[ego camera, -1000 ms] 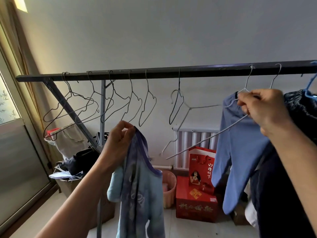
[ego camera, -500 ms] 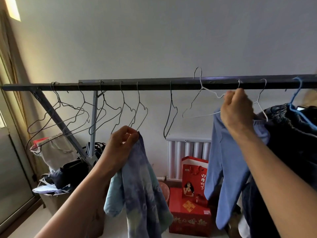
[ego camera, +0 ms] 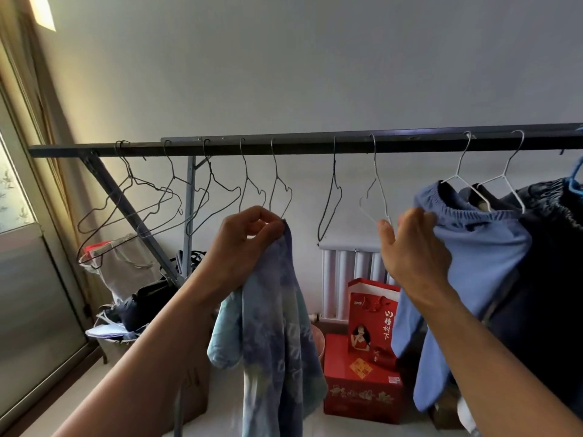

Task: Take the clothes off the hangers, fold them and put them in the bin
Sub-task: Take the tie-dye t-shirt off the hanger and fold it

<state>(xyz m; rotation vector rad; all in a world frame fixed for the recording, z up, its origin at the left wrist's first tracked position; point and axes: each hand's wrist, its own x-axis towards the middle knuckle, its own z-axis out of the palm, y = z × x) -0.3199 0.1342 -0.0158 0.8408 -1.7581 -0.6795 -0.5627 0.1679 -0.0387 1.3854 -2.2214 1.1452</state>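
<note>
blue hanger (ego camera: 573, 176), dark garment (ego camera: 555, 279) cropped (right edge)

A blue tie-dye garment (ego camera: 277, 326) is pinched at its top by the left hand (ego camera: 246, 241). Light blue trousers (ego camera: 482, 247) (waistband gripped by the right hand (ego camera: 413, 247)) are hung on a white hanger (ego camera: 457, 175).

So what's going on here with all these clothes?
A person is taking laundry off a rail. Their left hand pinches a blue tie-dye garment, already free of any hanger. Their right hand grips the waistband of light blue trousers hanging on a white hanger. Bare hangers line the rail to the left.
</note>
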